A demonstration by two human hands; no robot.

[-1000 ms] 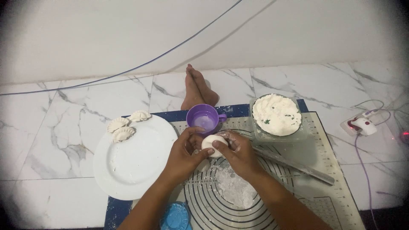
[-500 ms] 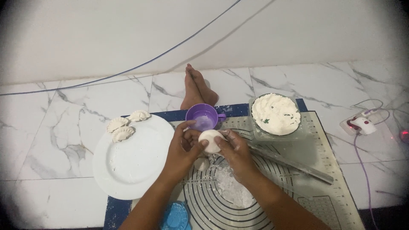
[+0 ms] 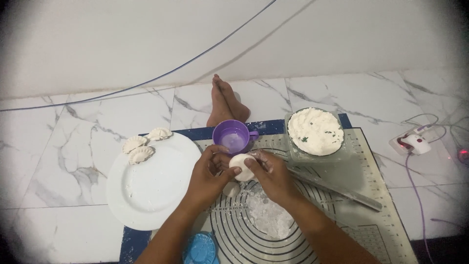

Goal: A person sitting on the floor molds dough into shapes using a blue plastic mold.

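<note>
Dough (image 3: 242, 166) pinched between left hand (image 3: 207, 177) and right hand (image 3: 273, 176), both closed on it above mat's (image 3: 361, 195) far edge, just short of cup (image 3: 233, 138).

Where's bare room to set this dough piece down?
The white plate is bare below the three dumplings. The mat is bare right of the flour pile, below the rolling pin. Crowded around both hands, the purple cup and the filling bowl.

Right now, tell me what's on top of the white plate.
Three pleated dumplings sit at the far rim of the white plate. The left hand hangs over its right edge, hiding that part.
</note>
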